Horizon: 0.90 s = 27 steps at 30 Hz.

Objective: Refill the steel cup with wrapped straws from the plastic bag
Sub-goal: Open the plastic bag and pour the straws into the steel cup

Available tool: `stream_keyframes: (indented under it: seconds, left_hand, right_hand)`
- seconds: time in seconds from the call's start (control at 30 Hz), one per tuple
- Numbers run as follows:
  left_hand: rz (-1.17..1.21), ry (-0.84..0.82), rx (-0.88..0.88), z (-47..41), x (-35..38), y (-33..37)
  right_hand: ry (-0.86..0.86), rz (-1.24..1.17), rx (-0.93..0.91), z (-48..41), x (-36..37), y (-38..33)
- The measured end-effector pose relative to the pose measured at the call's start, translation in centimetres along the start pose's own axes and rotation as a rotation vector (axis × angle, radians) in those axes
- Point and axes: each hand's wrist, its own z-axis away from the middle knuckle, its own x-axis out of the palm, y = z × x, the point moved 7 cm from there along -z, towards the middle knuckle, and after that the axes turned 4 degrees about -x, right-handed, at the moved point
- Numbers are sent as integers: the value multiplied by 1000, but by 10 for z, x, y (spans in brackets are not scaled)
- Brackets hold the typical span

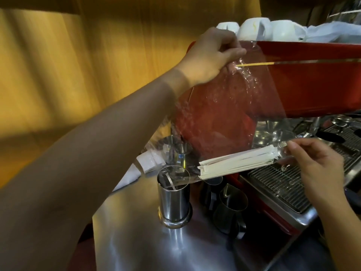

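Observation:
A clear plastic bag [230,118] hangs above the counter. My left hand [211,55] pinches its upper corner high up. My right hand [316,165] grips the bag's lower right end. A bundle of white paper-wrapped straws [234,165] lies along the bag's bottom edge, tilted down to the left. The straws' lower ends sit just above and right of the steel cup [173,198]. The cup stands upright on the steel counter, with one or two straws leaning inside it.
A red espresso machine [304,79] with white cups [252,28] on top fills the right side, with its drip grate [281,184] below. Two dark steel milk pitchers [228,210] stand right of the cup. White cloths [144,163] and small steel jiggers [175,147] lie behind it. A wooden wall stands at the left.

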Motion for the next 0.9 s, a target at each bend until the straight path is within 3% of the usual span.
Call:
stream_keyframes:
  seconds: [0.3, 0.9]
  left_hand:
    - [122, 84, -93, 21, -25, -35]
    - [129, 225, -144, 47, -77, -81]
  right_hand:
    - [-70, 27, -18, -12, 27, -3]
    - [-120, 2, -88, -45, 80, -16]
